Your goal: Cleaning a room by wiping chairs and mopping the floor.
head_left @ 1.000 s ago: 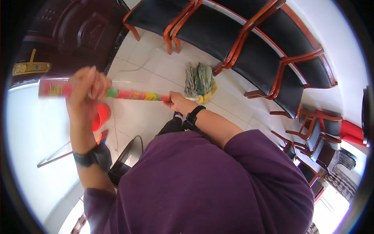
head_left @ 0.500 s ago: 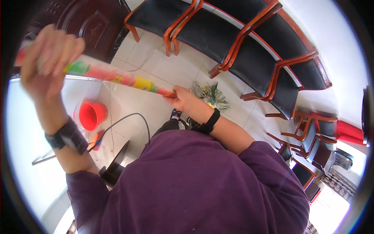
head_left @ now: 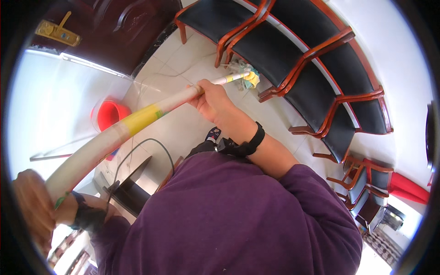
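A mop (head_left: 142, 117) with a pale, yellow-patterned handle slants from my lower left toward the chairs. Its stringy grey-green head (head_left: 243, 75), with a yellow collar, lies on the tiles at the front of a black seat. My right hand (head_left: 208, 100) is closed around the lower part of the handle. Near the left rim, my left hand (head_left: 34, 206) grips the upper end, blurred and partly cut by the dark edge of the view. Black straps with small devices sit on both wrists.
Wooden armchairs with black seats (head_left: 275, 48) line the wall at the right. A red bucket (head_left: 112, 114) stands by the white wall on the left, near a dark door (head_left: 105, 27). A black cable (head_left: 142, 142) loops beside a dark wooden chair (head_left: 130, 195).
My left hand has swung down and toward me with the handle's top. The mop head has moved away from my feet, up to the chairs' front edge.
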A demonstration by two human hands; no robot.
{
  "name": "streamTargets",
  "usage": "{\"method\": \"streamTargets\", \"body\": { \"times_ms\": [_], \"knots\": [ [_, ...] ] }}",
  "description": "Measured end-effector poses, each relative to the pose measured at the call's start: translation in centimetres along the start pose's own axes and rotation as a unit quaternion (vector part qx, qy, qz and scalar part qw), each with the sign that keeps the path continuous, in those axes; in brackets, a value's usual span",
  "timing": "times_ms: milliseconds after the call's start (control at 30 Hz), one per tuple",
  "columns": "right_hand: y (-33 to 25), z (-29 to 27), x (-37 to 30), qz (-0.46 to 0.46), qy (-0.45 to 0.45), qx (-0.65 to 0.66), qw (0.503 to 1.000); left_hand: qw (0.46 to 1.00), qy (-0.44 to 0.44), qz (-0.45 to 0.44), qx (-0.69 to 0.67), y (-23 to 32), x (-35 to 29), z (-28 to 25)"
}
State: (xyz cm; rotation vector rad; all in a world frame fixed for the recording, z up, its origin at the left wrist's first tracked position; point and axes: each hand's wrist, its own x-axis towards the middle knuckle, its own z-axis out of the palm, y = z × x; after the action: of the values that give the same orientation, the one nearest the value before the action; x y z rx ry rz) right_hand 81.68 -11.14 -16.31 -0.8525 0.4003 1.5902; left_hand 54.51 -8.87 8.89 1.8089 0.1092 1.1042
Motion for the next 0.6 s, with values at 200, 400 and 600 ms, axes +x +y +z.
{"method": "streamTargets", "body": {
  "times_ms": [200,400,600],
  "knots": [
    [2.1,-6.1,11.9,0.028,0.068,-0.007,0.997,0.989,0.086,-0.117,0.007,-9.5,-9.1,-0.1],
    [7.0,-14.9,21.5,0.104,0.106,-0.063,0.987,0.971,0.025,-0.238,0.006,-15.2,-10.1,8.8],
    [11.9,-8.9,24.9,0.181,0.155,-0.146,0.96,0.959,0.101,-0.255,0.079,-12.1,-6.2,7.8]
  ]
}}
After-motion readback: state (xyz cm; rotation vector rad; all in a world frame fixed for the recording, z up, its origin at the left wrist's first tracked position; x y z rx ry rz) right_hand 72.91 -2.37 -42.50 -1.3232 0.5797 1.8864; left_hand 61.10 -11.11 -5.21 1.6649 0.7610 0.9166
